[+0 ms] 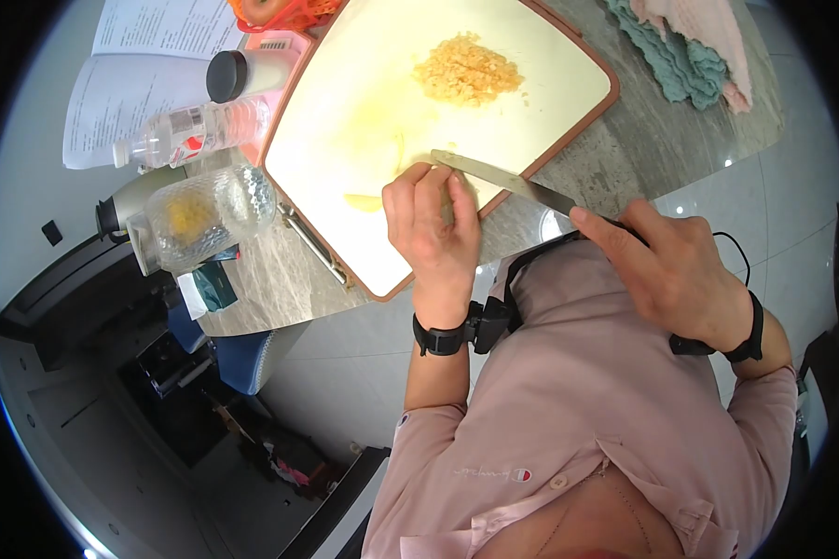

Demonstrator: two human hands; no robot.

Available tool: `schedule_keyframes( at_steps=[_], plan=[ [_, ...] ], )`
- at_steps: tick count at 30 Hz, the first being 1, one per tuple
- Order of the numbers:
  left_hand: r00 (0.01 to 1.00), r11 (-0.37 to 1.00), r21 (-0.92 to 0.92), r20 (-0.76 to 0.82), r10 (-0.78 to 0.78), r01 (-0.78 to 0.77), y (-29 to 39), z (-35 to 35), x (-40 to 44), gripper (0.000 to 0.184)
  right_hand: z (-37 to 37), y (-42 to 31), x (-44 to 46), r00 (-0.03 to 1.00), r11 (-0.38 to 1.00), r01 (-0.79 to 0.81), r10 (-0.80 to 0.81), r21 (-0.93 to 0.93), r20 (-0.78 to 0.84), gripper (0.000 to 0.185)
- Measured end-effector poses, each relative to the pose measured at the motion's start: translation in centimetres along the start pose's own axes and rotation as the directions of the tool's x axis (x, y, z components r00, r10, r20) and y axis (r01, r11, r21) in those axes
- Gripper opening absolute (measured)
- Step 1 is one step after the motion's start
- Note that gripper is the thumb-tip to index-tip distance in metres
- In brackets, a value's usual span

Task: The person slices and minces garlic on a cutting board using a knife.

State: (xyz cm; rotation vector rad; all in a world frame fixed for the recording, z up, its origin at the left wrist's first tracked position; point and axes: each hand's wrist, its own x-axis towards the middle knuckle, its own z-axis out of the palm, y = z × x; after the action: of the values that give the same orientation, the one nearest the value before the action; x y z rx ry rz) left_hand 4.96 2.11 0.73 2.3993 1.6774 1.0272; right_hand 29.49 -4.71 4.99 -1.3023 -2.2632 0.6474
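My right hand (pixel 667 265) is wrapped round the handle of a knife (pixel 503 179), whose blade points left over the edge of a white cutting board (pixel 326 130) with a brown rim. My left hand (pixel 432 214) rests on the board with curled fingers beside the blade's tip; what lies under its fingertips is too small and hidden to name. A pale yellow piece (pixel 363 202) lies just left of these fingers. Farther back on the board is a pile of finely chopped pale orange food (pixel 469 71).
Left of the board are a dark-lidded jar (pixel 252 74), a clear bottle (pixel 191 130), a textured glass container (pixel 205 216) and an open book (pixel 140 88). A red net bag (pixel 294 13) sits behind. Green and pink cloths (pixel 680 56) lie at the back right.
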Motion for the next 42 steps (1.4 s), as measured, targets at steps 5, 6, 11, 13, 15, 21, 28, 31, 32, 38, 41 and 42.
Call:
schedule_keyframes(
  at_steps=[5,6,11,13,15,21,28,31,32,38,41,42],
  plan=[
    [1.000,1.000,-0.024,-0.015,0.002,-0.003,-0.3,0.2,-0.2,0.020,0.4,0.0,0.7,1.000,1.000,0.001,-0.001,-0.012,-0.005,0.059],
    [0.999,0.999,-0.037,-0.029,-0.020,0.019,-0.2,0.2,-0.3,0.020,0.7,0.2,0.7,1.000,1.000,0.001,-0.001,-0.004,-0.010,0.060],
    [1.000,1.000,0.008,-0.031,0.000,0.000,-0.2,0.1,-0.3,0.020,1.1,0.5,0.2,0.999,1.000,0.009,-0.008,0.016,-0.045,0.060],
    [1.000,1.000,0.015,-0.024,-0.008,0.008,-0.1,0.2,-0.3,0.020,0.4,0.2,-0.1,1.000,1.000,0.009,-0.009,-0.006,-0.005,0.060],
    [1.000,1.000,0.018,-0.016,-0.014,0.014,-0.1,0.2,-0.3,0.018,0.4,0.2,-0.2,0.999,1.000,0.019,-0.019,-0.003,-0.031,0.058],
    [1.000,1.000,-0.002,-0.014,-0.023,0.023,0.0,0.1,-0.3,0.016,0.5,-0.1,0.1,1.000,1.000,0.008,-0.008,0.001,-0.023,0.057],
    [1.000,1.000,0.014,0.001,-0.017,0.016,-0.1,-0.1,-0.2,0.015,1.4,0.5,0.9,0.997,0.999,0.033,-0.033,0.001,-0.065,0.056],
    [1.000,1.000,0.010,-0.015,-0.002,0.002,-0.1,0.1,-0.2,0.018,0.8,0.4,0.5,0.997,0.999,0.030,-0.027,0.037,-0.072,0.056],
    [1.000,1.000,0.006,-0.024,0.005,-0.005,-0.1,0.1,-0.2,0.019,0.6,0.3,0.3,0.998,0.999,0.021,-0.019,0.036,-0.055,0.056],
    [1.000,1.000,0.016,-0.015,-0.026,0.027,-0.1,0.2,-0.3,0.014,0.2,-0.1,-0.3,0.999,0.999,-0.039,0.039,0.031,-0.007,0.055],
    [0.999,1.000,0.026,-0.034,0.017,-0.016,-0.7,0.4,-0.5,0.016,0.7,-0.2,0.8,0.999,0.999,-0.039,0.040,0.025,-0.033,0.054],
    [0.999,1.000,0.019,-0.041,0.016,-0.015,-0.6,0.4,-0.4,0.016,0.9,-0.2,0.9,0.998,0.998,-0.046,0.048,0.044,-0.036,0.053]
  ],
)
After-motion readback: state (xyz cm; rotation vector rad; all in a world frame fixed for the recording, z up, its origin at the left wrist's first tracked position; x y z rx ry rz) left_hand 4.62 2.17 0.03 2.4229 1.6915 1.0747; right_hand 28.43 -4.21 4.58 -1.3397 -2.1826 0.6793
